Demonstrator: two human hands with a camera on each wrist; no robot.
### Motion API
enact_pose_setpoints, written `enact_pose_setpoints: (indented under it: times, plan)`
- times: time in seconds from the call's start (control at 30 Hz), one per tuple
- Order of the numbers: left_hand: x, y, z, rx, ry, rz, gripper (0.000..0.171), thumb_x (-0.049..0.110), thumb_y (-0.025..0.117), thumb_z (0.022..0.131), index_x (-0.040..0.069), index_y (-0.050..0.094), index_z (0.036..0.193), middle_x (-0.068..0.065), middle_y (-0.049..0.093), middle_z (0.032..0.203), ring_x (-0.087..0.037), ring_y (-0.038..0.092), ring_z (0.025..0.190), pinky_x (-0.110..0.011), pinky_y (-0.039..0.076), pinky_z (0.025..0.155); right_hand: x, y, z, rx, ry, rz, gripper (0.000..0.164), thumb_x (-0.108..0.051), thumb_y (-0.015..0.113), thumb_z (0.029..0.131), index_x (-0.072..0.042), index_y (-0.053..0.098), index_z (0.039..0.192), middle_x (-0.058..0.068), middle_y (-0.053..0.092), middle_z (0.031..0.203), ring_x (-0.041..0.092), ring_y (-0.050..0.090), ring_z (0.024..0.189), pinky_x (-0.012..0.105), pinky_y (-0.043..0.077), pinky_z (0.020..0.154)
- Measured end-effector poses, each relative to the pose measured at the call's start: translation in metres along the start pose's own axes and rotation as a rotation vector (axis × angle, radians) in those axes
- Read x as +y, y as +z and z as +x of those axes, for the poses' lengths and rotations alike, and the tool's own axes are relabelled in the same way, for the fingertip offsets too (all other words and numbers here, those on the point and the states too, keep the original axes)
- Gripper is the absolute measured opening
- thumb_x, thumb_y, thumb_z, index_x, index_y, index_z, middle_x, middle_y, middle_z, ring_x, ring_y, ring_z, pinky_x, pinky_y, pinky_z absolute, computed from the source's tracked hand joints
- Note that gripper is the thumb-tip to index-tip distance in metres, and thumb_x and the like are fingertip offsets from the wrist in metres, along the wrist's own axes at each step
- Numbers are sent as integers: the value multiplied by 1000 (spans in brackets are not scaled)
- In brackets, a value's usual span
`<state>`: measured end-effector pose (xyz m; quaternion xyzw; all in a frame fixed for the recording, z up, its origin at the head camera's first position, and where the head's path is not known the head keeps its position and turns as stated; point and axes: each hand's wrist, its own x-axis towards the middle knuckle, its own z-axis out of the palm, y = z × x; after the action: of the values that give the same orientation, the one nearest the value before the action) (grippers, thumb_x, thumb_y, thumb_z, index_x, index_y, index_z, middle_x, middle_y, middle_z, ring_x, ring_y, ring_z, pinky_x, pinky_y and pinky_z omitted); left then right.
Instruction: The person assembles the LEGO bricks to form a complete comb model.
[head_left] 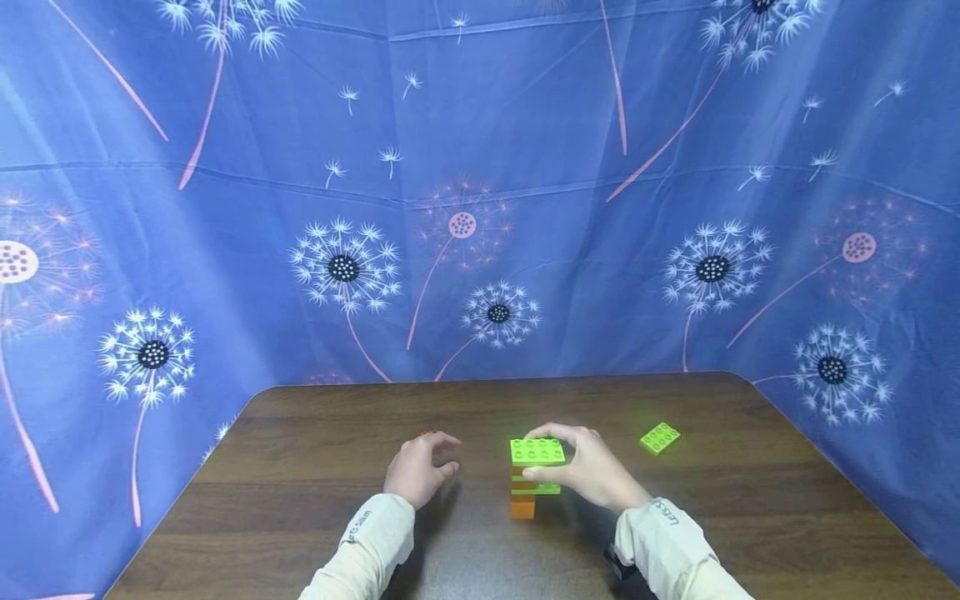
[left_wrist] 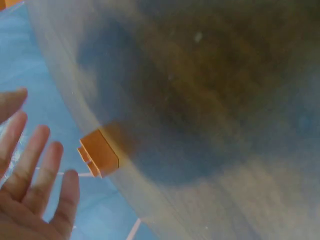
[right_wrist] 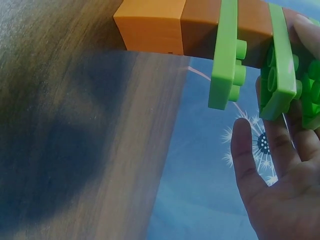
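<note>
A tower of orange bricks and bright green studded plates (head_left: 537, 451) stands upright on the table. My right hand (head_left: 592, 468) pinches its upper part, the thumb on the near side and a finger behind. In the right wrist view, the green plates (right_wrist: 224, 75) stick out sideways from the orange bricks (right_wrist: 152, 25), and the lower fingers of that hand hang loose beneath. My left hand (head_left: 422, 468) is held above the table with relaxed fingers and nothing in it. Beyond it sits a loose orange brick (left_wrist: 100, 154), mostly hidden by the hand in the head view.
A loose green plate (head_left: 660, 438) lies on the brown wooden table (head_left: 315, 500), to the right of the tower. Behind the table's far edge hangs a blue cloth (head_left: 562, 250) printed with dandelions.
</note>
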<state>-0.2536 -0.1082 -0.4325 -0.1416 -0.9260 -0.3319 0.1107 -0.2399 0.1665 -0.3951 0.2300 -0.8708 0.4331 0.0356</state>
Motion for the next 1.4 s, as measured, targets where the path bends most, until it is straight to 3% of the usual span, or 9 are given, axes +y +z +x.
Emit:
enact_pose_setpoints:
  times: [0.23, 0.47, 0.83, 1.13, 1.4]
  plan:
    - [-8, 3, 11, 144, -159, 81, 32, 8, 83, 79, 10, 74, 109, -10, 73, 100, -32, 71, 93, -51, 55, 74, 3, 2, -2, -8, -7, 6, 41, -31, 87, 80, -19, 72, 115, -11, 70, 94, 12, 62, 88, 34, 50, 82]
    - [-24, 12, 17, 242, -184, 202, 38, 9, 85, 72, 8, 74, 108, -14, 71, 100, -38, 69, 94, -53, 54, 74, 3, 6, -3, -20, 14, 24, 42, -32, 87, 80, -19, 71, 117, -12, 69, 91, 11, 61, 85, 30, 50, 79]
    - [-30, 17, 15, 155, -223, 281, 45, 10, 88, 74, 4, 70, 114, -18, 71, 103, -39, 68, 97, -52, 53, 77, 5, 9, -3, -7, 14, 16, 45, -34, 87, 79, -18, 71, 118, -12, 69, 93, 12, 61, 88, 32, 49, 82]
    - [-28, 17, 11, 162, -184, 281, 35, 11, 89, 71, 7, 68, 98, -13, 73, 90, -35, 70, 80, -49, 52, 65, 6, 6, -2, -18, -38, 43, 42, -31, 87, 80, -15, 72, 115, -11, 70, 92, 10, 62, 88, 30, 50, 82]
    - [-10, 17, 8, 153, -108, 225, 35, 14, 91, 69, 9, 67, 95, -8, 72, 86, -29, 69, 76, -46, 52, 64, 5, 3, -2, -16, -26, 35, 43, -31, 88, 79, -16, 72, 116, -10, 70, 91, 10, 61, 87, 30, 49, 82]
